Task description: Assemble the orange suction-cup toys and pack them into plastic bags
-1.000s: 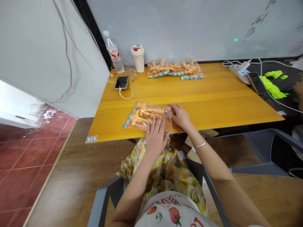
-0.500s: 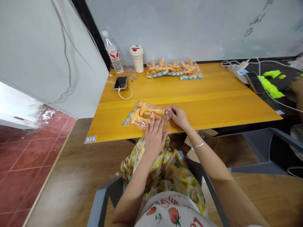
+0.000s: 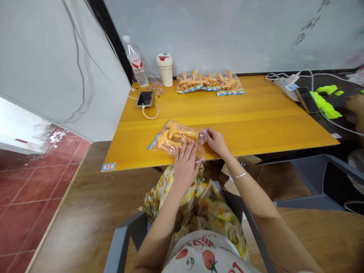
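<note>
A clear plastic bag [image 3: 173,138] of orange T-shaped pieces lies near the front edge of the yellow wooden table [image 3: 256,129]. My left hand [image 3: 185,167] presses down on the bag's lower right part, hiding the pieces beneath it. My right hand [image 3: 216,142] pinches the bag's crumpled right end between fingers and thumb. A silver bracelet circles my right wrist. Further back lie similar bags of orange pieces [image 3: 210,83].
Behind my hands stand a water bottle [image 3: 136,62] and a cream cup [image 3: 165,70]. A charging phone [image 3: 145,99] lies to their front. At the right are a power strip [image 3: 286,85] and a second phone [image 3: 306,99]. A co-worker's blurred hand [image 3: 355,104] is at the right edge.
The orange pieces have shifted inside the bag, and its lower part is gathered closer under my left hand. My hands have barely moved. The co-worker's hand has moved slightly.
</note>
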The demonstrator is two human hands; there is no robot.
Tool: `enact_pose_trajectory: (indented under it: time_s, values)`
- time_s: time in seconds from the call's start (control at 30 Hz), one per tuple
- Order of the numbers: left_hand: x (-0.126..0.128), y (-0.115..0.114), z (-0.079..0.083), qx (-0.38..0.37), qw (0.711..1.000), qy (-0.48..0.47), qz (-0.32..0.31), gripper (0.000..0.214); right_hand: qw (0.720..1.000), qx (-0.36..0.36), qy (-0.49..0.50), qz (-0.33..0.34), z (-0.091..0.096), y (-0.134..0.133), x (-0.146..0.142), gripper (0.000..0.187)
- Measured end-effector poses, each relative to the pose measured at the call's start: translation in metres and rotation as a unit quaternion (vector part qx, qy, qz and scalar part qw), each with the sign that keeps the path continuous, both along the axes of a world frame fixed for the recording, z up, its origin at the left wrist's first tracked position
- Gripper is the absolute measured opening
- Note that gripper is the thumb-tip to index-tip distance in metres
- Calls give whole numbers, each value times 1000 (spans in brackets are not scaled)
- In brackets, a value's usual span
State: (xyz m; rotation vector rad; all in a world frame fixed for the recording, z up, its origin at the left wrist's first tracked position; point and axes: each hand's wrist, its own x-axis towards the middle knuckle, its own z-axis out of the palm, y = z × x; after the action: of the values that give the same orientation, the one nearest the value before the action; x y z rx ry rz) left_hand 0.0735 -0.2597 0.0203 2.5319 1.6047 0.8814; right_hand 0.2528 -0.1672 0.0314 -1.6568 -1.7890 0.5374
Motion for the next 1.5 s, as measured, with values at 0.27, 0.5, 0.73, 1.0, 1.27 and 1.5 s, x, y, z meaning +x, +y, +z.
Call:
enact_pose_trajectory:
  time_s: [0.27,0.5,0.73,1.0,1.27,1.5]
  values:
    - [0,0,2,-7,1000,4,-1,52,1000,6,22,8,-4,0,1,36]
    - [-1,0,2,-5,1000,8,-6,52,999,9,35,10,-4,-1,1,38]
    - [-1,0,2,-3,1000,4,-4,52,999,8,42,12,-2,-2,0,36]
    - [2,0,-1,-3,1000,-4,-7,51,990,17,136,28,-2,-3,-3,32]
    - [16,2,-10,3,998,-61,-28,66,981,143,134,-9,24,-41,-30,27]
    - [25,14,-16,-9,988,-127,-82,79,958,271,-74,64,52,-47,-45,28]
